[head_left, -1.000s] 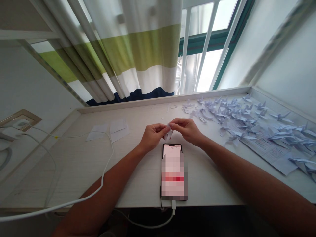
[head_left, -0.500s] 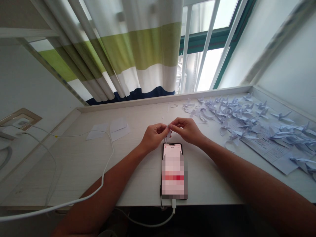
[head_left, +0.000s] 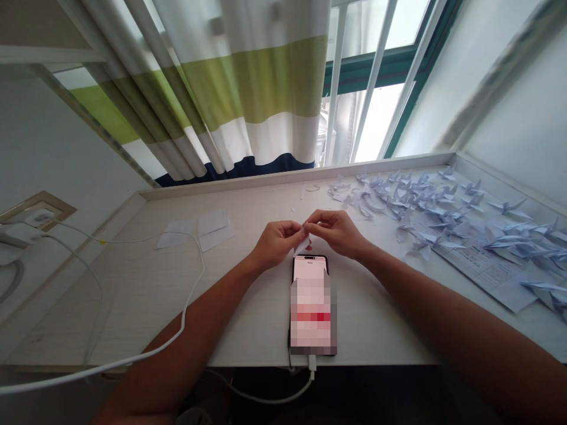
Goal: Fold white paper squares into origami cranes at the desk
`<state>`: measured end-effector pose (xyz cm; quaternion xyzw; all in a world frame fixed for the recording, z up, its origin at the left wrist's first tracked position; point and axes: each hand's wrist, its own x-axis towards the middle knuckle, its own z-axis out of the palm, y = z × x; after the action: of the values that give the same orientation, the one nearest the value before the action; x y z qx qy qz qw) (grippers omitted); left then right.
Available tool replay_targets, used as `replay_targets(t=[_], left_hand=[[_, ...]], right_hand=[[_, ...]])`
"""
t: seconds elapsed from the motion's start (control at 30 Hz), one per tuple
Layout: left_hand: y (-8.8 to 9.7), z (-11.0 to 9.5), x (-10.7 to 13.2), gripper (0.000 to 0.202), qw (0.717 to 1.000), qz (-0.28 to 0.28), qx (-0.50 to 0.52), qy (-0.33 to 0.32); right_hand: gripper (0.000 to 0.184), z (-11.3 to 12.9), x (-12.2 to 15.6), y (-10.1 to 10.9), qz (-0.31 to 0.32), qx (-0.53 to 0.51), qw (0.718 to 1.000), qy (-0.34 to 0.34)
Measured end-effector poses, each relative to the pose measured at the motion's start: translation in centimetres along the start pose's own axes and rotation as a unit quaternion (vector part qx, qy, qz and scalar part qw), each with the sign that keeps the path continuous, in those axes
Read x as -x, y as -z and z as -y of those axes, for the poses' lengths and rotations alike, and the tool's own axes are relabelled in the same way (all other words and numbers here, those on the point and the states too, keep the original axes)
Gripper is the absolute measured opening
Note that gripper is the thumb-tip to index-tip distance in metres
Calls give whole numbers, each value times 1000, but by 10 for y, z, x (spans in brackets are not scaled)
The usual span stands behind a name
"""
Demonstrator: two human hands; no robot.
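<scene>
A small folded piece of white paper [head_left: 302,244] is pinched between my two hands, just above the top end of a phone. My left hand [head_left: 279,242] grips it from the left with thumb and fingers. From the right, my right hand [head_left: 334,231] holds its upper part, the fingertips of both hands almost meeting. Much of the paper is hidden behind my fingers. The phone [head_left: 310,295] lies face up on the white desk, its screen lit pink and partly blurred.
Many folded paper cranes [head_left: 411,195] crowd the right side, some on a printed sheet [head_left: 482,271]. Flat paper squares [head_left: 215,230] lie at left. A white cable [head_left: 190,295] crosses my left forearm; a charging plug [head_left: 312,361] sits in the phone. A curtain [head_left: 266,88] hangs behind the desk.
The folded paper has turned a little between my fingers, so a broader face of it shows. Both hands stay in nearly the same place.
</scene>
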<state>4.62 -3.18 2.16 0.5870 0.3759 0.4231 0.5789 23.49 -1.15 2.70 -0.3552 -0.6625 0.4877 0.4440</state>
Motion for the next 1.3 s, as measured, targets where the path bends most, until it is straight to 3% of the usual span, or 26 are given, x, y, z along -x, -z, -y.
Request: replay_targets(t=[0.17,0.43,0.57,0.83,0.93,1.1,1.3], left_hand=[[-3,-2,0,40,1000,-17,5,4],[-1,-1,-1,40,1000,-16,22,13],[-4,0,-1,43,999,-5,39,18],[-7,1,0,46,993,39,72,86],[-6,-1,0,48,993,39,74,80],[-4,-4,-1,46,995,54,61,66],[-5,-1,1,43,989,92,55,102]], right_hand=[[22,2,1,-1,-32,13,999,11],[24,1,0,4,15,-4,1000,16],[26,0,0,1,-20,6,1000,10],[37,2,0,-1,-93,22,995,20],[44,3,0,0,-73,14,997,34],[43,2,1,1,25,19,999,29],[41,2,1,1,-16,27,999,41]])
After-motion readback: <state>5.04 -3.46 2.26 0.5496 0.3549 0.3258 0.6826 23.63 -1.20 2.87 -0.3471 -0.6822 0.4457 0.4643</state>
